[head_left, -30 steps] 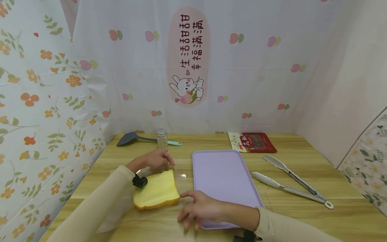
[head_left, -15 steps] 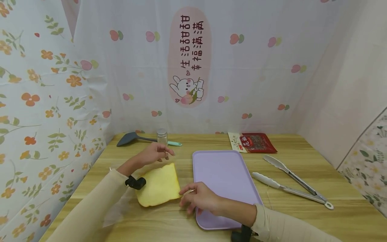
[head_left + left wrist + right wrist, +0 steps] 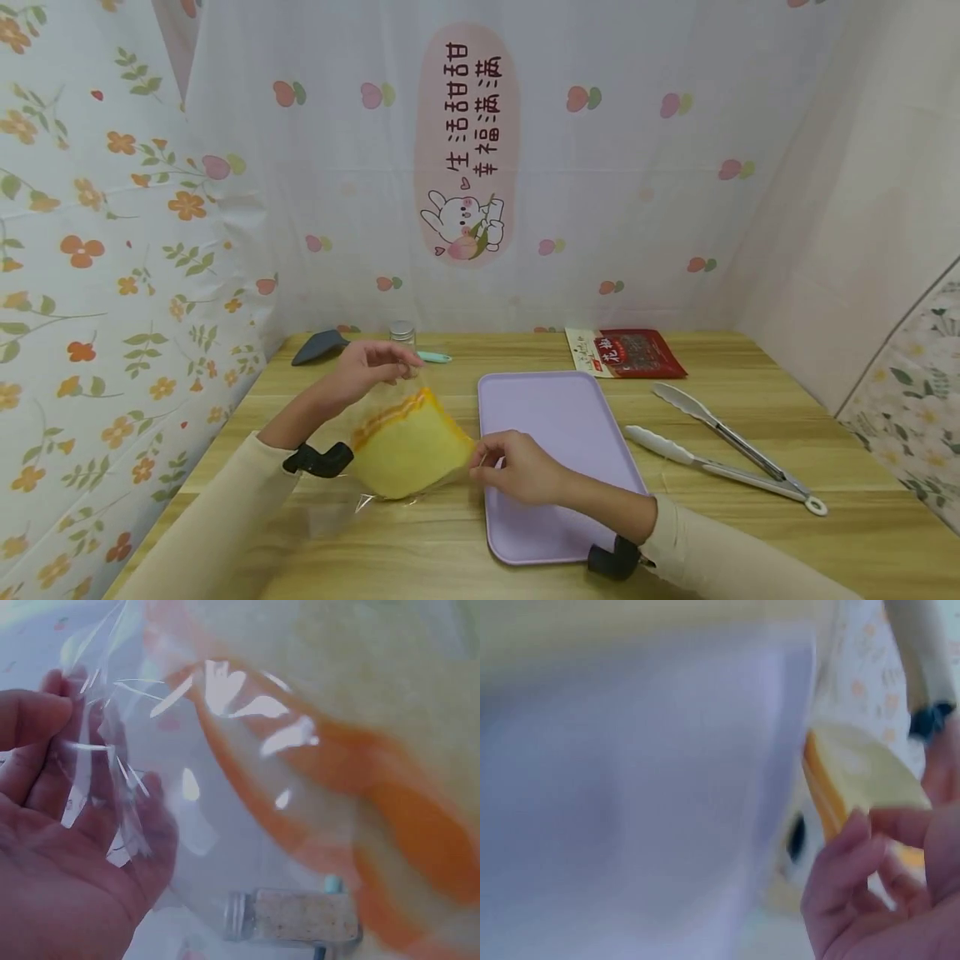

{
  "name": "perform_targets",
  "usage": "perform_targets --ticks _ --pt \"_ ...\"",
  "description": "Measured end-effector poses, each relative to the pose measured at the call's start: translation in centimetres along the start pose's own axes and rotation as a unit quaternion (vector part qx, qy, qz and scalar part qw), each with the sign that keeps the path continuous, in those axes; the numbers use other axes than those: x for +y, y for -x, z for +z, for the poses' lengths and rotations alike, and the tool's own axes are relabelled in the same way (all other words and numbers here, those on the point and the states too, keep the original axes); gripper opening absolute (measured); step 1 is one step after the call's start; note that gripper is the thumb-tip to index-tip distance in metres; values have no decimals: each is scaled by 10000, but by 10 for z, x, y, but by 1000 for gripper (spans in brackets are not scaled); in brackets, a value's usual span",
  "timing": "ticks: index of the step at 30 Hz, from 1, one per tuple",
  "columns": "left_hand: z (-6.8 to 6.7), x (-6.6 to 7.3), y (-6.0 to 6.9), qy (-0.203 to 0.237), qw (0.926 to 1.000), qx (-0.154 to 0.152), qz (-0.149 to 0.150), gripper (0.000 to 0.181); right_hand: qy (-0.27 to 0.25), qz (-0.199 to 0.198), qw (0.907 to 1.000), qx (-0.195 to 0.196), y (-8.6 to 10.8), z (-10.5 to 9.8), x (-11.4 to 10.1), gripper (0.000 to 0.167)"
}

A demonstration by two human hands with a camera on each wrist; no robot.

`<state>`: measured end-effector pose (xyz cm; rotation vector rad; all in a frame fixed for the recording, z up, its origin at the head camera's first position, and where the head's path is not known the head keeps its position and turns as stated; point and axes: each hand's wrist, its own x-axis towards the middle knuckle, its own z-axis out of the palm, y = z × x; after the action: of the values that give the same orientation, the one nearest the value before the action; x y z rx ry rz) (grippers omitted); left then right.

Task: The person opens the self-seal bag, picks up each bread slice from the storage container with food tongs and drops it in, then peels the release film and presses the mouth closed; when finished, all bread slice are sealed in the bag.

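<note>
Yellow bread slices (image 3: 412, 454) with orange-brown crusts hang tilted above the table, in a clear plastic bag (image 3: 120, 742). My left hand (image 3: 371, 367) pinches the far left edge of this bag between thumb and fingers. In the left wrist view, that hand (image 3: 75, 817) shows through the crinkled film, beside the layered crusts of the bread (image 3: 315, 757). My right hand (image 3: 521, 471) pinches the bag at the right corner of the bread, over the lilac tray's left edge. In the right wrist view, the thumb and fingers of the right hand (image 3: 877, 885) meet at the bread's corner.
The lilac tray (image 3: 540, 408) lies right of the bread. Metal tongs (image 3: 720, 475) with pale tips lie spread farther right. At the back are a red-and-cream spice packet (image 3: 626, 353), a glass shaker jar (image 3: 402, 333) and a dark spatula (image 3: 318, 347) with a mint handle.
The bag and bread have come up off the table and tipped, so the layered crusts now show. Both hands have risen; the right fingers have closed on the corner.
</note>
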<state>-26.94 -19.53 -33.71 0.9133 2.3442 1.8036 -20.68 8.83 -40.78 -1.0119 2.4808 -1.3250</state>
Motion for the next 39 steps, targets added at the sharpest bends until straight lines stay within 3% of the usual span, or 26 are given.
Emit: perform_targets --ticks 3,7,13,21,25,28,30,33,37,39 --pt "3 2 6 458 9962 497 547 17 551 -129 9981 228 5 -22 -12 7" --pt "12 3 10 997 9813 1092 1234 34 1247 -184 9901 623 10 -57 -32 4" --pt "31 9 7 1429 9591 1723 1734 34 1878 -164 9787 816 14 -106 -58 4" --pt "51 26 0 1262 9435 2213 2119 32 2330 -205 9699 683 15 -150 -77 4" --pt "56 33 -2 972 9275 2544 2562 22 2325 -327 9699 650 12 -163 -88 6" --pt "61 38 -5 968 9140 2620 2943 18 2178 -412 9721 763 12 -172 -98 6" --pt "64 39 -6 1064 9091 2577 3095 15 2193 -487 9704 890 11 -177 -103 5" --pt "70 42 -8 1257 9037 2690 3085 12 2445 -608 9635 910 7 -181 -105 5" --pt "76 44 -9 1721 8922 3218 2661 15 2767 -811 9556 609 1 -181 -99 7" --pt "78 45 -9 1972 8844 3426 2482 20 2664 -814 9587 575 0 -181 -96 7"
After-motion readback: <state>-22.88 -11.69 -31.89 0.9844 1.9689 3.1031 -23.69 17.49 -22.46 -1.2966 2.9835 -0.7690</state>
